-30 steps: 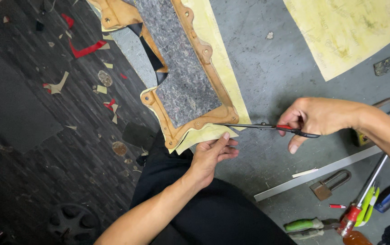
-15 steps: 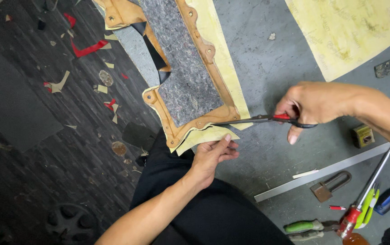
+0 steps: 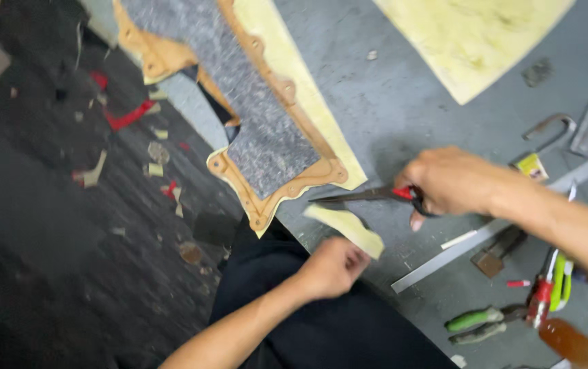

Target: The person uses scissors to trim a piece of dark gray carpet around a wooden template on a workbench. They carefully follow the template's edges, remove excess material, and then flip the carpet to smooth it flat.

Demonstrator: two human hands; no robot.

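While my left hand (image 3: 331,268) pinches the limp, light yellow offcut strip (image 3: 346,229) by its near end, my right hand (image 3: 454,181) grips the red-handled scissors (image 3: 376,195), blades shut.

A pale yellow offcut strip (image 3: 346,229) is pinched in the left hand (image 3: 328,268), just below the red-handled scissors (image 3: 376,195) (blades near level, tips pointing away from the gripping right hand (image 3: 452,182)) beside the felt-faced, tan-rimmed panel (image 3: 253,116).

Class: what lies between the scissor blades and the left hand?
In the head view, a cut yellow strip, held by the left hand, lies just below the scissors.
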